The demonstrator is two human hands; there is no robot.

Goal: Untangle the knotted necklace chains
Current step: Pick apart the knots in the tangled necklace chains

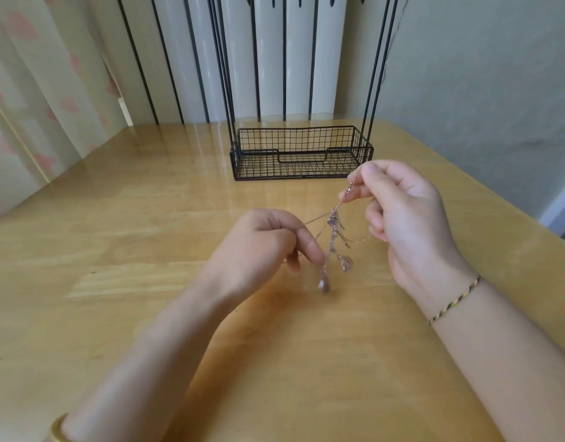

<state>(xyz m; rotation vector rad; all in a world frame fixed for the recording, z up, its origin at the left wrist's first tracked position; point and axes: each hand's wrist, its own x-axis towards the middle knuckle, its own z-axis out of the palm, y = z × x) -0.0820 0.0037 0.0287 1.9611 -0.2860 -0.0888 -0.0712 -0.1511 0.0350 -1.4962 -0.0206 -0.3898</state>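
Observation:
A tangle of thin rose-gold necklace chains hangs in the air between my hands, above the wooden table. Its knot sits near the top, and small pendants dangle below it, blurred. My right hand pinches the upper end of a chain between thumb and forefinger, higher than the knot. My left hand is lower and to the left, with fingers curled round chain strands that run up to the knot.
A black wire basket forms the base of a tall wire stand at the back middle of the table. Behind it are a white radiator and a wall. A curtain hangs at the left. The table's right edge runs diagonally.

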